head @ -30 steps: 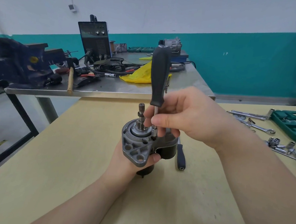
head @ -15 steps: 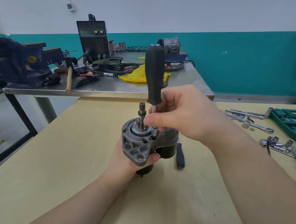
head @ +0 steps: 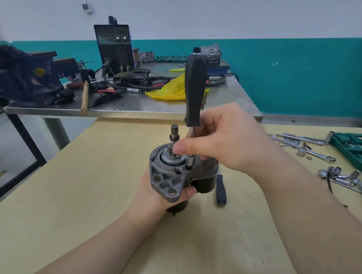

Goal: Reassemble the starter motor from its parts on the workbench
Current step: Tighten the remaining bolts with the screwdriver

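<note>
The starter motor (head: 169,178) stands upright on the tan workbench (head: 87,194), grey drive housing on top with its pinion shaft pointing up. My left hand (head: 151,196) grips the housing from below and behind. My right hand (head: 222,139) pinches the thin shank of a black-handled nut driver (head: 194,91), which stands vertical. Its small socket tip (head: 188,161) rests on a bolt at the housing's right side. The black motor body below is mostly hidden by my left hand.
Another black tool handle (head: 221,190) lies just right of the motor. Wrenches (head: 314,152), loose sockets (head: 338,175) and a green socket case (head: 357,147) sit at the far right. Behind stands a steel table (head: 156,112) with a vise (head: 25,76), welder (head: 114,46) and yellow bag (head: 172,89).
The driver handle has tilted slightly and my right fingers have shifted on its shank, consistent with turning it. The motor and my left hand stay in place.
</note>
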Available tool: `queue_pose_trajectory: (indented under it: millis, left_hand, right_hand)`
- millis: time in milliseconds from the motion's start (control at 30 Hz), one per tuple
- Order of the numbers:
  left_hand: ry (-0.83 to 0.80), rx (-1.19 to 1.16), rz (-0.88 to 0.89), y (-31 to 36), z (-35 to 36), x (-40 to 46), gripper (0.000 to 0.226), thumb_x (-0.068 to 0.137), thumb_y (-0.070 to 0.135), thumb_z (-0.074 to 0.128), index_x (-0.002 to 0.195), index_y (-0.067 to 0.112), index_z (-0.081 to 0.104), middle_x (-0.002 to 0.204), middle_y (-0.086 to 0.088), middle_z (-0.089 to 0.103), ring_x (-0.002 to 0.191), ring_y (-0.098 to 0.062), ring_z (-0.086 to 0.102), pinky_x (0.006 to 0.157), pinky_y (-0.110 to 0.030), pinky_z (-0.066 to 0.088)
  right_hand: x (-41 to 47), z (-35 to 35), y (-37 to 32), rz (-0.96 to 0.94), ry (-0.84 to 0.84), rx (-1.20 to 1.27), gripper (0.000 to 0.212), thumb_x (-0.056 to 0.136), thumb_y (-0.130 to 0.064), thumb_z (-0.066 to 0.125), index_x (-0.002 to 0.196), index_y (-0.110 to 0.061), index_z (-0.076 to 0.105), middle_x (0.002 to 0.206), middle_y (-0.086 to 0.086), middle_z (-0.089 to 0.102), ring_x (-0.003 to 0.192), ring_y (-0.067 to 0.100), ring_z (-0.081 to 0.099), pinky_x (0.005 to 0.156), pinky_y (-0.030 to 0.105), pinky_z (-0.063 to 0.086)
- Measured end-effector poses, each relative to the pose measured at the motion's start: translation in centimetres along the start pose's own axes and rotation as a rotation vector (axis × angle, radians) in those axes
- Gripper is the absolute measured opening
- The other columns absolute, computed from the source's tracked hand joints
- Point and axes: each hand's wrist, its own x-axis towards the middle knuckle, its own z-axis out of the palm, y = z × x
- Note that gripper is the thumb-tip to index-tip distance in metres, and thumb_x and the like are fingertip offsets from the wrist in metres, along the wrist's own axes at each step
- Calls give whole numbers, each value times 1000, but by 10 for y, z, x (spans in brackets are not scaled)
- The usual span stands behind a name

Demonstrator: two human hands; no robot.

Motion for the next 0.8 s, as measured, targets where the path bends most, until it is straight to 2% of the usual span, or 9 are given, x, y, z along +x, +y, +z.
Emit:
queue_pose_trajectory:
  millis: [100, 133, 267, 367, 433, 500, 567, 667, 800]
  left_hand:
    - [21, -100, -26, 26, 4, 5, 58, 70, 42, 65, 105, -3, 78, 101, -26, 79, 96, -26, 74, 86, -44, 46]
    - [-16, -70, 7, 23, 7, 4, 56, 72, 38, 63, 108, -3, 75, 101, -30, 78, 92, -31, 77, 87, -51, 43]
    - [13, -83, 112, 15, 3, 15, 46, 70, 49, 72, 114, 36, 70, 116, 20, 72, 108, -5, 69, 97, -34, 55]
    - [-46, -78, 43, 14, 7, 18, 68, 63, 58, 65, 126, 34, 62, 112, 32, 50, 111, 11, 58, 88, -16, 43]
    - [-59, 12, 39, 17, 7, 20, 86, 59, 62, 61, 131, 15, 69, 116, 29, 51, 112, -10, 60, 99, -6, 38]
    - [-68, -22, 53, 3, 6, 9, 68, 68, 54, 69, 119, 10, 77, 118, 4, 72, 103, -25, 75, 96, -29, 32]
    - [-11, -50, 43, 2, -1, 1, 58, 68, 65, 86, 116, 35, 73, 121, 18, 77, 107, -4, 74, 89, -24, 62]
    - [-26, -94, 2, 4, 5, 6, 73, 65, 63, 80, 130, 35, 63, 126, 34, 59, 122, -5, 63, 103, -30, 51]
    - [-101, -212, -61, 15, 4, 20, 46, 61, 55, 69, 106, 50, 58, 116, 28, 53, 118, -7, 61, 106, -42, 46]
  right_hand:
    - [-3, -8, 2, 6, -98, 84, 8, 87, -32, 87, 93, -30, 81, 85, -8, 81, 74, 10, 77, 61, 17, 58]
    - [-4, -11, 2, 8, -143, 109, 8, 92, -23, 83, 97, -29, 81, 89, -6, 82, 75, 10, 77, 58, 12, 54]
    - [-3, -11, 3, -23, -152, 93, 10, 89, -17, 85, 91, -26, 83, 88, -4, 82, 80, 14, 78, 70, 23, 61]
    - [0, -2, 1, -23, -60, 14, 24, 75, -37, 94, 89, -23, 81, 85, 0, 79, 82, 22, 76, 82, 51, 64]
    - [0, -2, 2, -31, -70, 30, 25, 78, -39, 93, 94, -25, 81, 90, -2, 79, 85, 23, 76, 84, 53, 64]
    - [-2, -9, 4, -56, -167, 114, 16, 90, -25, 85, 105, -26, 82, 98, -8, 81, 87, 14, 77, 78, 33, 64]
    - [-5, -13, 4, -75, -221, 132, 22, 96, -8, 77, 110, -25, 81, 99, -11, 81, 85, 6, 76, 69, 17, 58]
    - [-4, -9, 4, -76, -205, 94, 19, 95, -5, 77, 108, -19, 79, 97, -4, 82, 90, 12, 78, 82, 30, 65]
    - [-2, -3, 2, -66, -183, 108, 14, 93, -4, 79, 104, -13, 76, 92, 3, 80, 83, 20, 78, 84, 37, 66]
